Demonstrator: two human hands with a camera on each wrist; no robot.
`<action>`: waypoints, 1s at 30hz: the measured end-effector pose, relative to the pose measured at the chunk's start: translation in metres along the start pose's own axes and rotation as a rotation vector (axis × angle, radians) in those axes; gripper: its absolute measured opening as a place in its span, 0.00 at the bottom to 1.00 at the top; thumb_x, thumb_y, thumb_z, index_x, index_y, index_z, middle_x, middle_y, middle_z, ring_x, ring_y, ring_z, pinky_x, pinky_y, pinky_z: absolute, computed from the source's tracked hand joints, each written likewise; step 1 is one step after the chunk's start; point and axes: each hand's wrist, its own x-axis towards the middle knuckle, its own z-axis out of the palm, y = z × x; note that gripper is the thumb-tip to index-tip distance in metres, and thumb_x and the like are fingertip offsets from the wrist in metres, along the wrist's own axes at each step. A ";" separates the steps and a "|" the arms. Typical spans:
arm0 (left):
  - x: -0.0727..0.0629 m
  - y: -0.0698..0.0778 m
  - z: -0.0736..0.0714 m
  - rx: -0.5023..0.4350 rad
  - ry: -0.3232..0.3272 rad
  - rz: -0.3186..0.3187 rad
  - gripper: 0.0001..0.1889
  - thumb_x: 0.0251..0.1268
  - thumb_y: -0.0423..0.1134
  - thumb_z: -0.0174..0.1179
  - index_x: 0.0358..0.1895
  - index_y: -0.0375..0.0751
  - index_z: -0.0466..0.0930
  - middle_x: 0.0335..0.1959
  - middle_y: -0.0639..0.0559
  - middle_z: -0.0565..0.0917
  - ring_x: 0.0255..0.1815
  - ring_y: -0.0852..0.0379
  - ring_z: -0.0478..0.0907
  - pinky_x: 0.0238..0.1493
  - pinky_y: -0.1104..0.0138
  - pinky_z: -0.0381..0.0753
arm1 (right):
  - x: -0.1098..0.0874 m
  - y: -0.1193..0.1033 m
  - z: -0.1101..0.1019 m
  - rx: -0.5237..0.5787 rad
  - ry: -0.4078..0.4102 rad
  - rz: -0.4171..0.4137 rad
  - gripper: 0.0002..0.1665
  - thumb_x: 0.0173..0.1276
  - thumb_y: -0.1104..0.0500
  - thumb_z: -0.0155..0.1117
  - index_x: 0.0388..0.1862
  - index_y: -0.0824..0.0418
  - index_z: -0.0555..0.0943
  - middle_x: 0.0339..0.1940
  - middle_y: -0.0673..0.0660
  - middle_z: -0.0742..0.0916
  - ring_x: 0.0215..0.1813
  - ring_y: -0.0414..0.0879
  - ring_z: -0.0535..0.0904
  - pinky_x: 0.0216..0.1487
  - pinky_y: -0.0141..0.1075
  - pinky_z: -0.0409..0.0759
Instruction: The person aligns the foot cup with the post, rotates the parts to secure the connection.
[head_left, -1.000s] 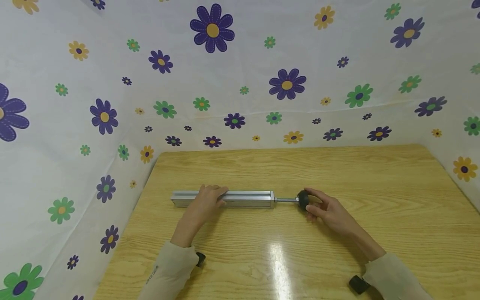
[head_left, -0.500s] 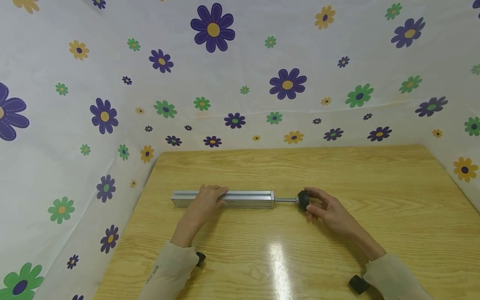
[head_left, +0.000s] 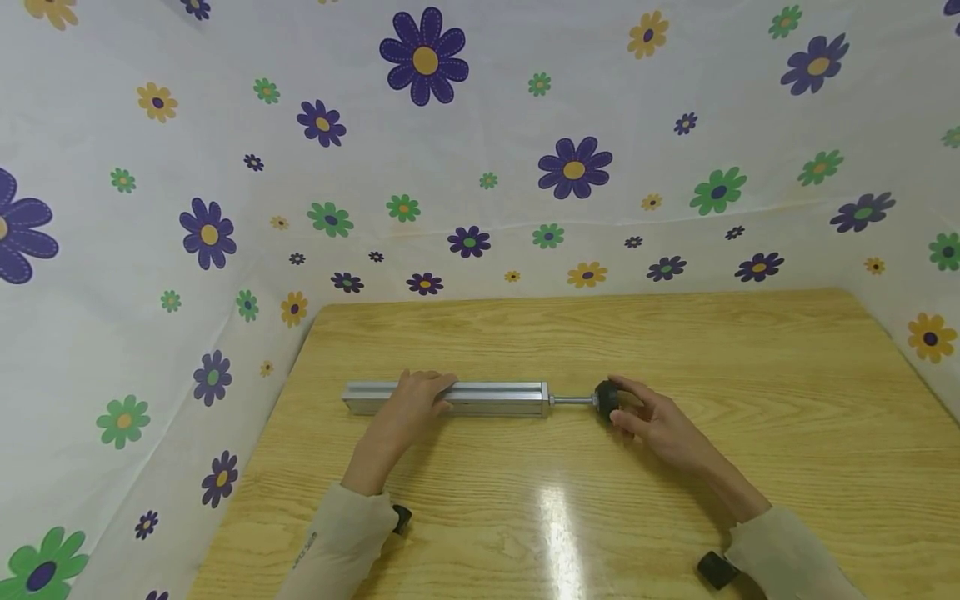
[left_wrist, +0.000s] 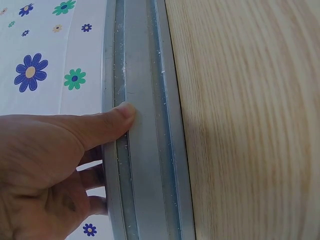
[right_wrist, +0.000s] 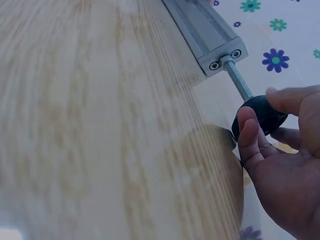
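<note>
A silver aluminium profile lies lengthwise on the wooden table. My left hand grips it left of its middle; in the left wrist view the thumb presses on its grooved face and the other fingers go behind it. From the profile's right end a threaded rod sticks out, ending in a round black levelling foot. My right hand holds this foot by its rim between thumb and fingers. Two screw heads show on the end plate in the right wrist view.
The wooden table reaches back to a white cloth printed with flowers, which also hangs at both sides. Dark wrist devices, such as the one at the right sleeve, stick out from both cuffs.
My right fingers have shifted slightly on the rim of the levelling foot, which looks a little turned. The left hand and the profile have stayed in place.
</note>
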 end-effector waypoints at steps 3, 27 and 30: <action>0.000 0.000 0.000 -0.001 -0.001 -0.001 0.23 0.68 0.34 0.68 0.65 0.33 0.80 0.60 0.35 0.83 0.64 0.36 0.78 0.74 0.34 0.59 | 0.000 0.001 0.001 -0.010 0.014 -0.021 0.40 0.76 0.67 0.63 0.81 0.69 0.57 0.61 0.69 0.78 0.34 0.45 0.77 0.34 0.32 0.77; -0.001 0.000 0.001 -0.004 0.010 0.008 0.23 0.68 0.33 0.68 0.65 0.33 0.80 0.60 0.34 0.83 0.64 0.34 0.78 0.74 0.32 0.59 | 0.000 0.000 0.001 0.009 -0.002 -0.024 0.39 0.80 0.66 0.58 0.82 0.70 0.54 0.59 0.72 0.80 0.34 0.46 0.79 0.34 0.33 0.79; -0.001 -0.001 0.002 -0.002 0.014 0.011 0.23 0.68 0.33 0.68 0.65 0.33 0.80 0.60 0.34 0.83 0.64 0.35 0.78 0.74 0.32 0.58 | 0.001 0.001 0.002 0.004 0.013 -0.043 0.40 0.77 0.69 0.61 0.82 0.68 0.55 0.61 0.72 0.77 0.33 0.47 0.78 0.32 0.33 0.78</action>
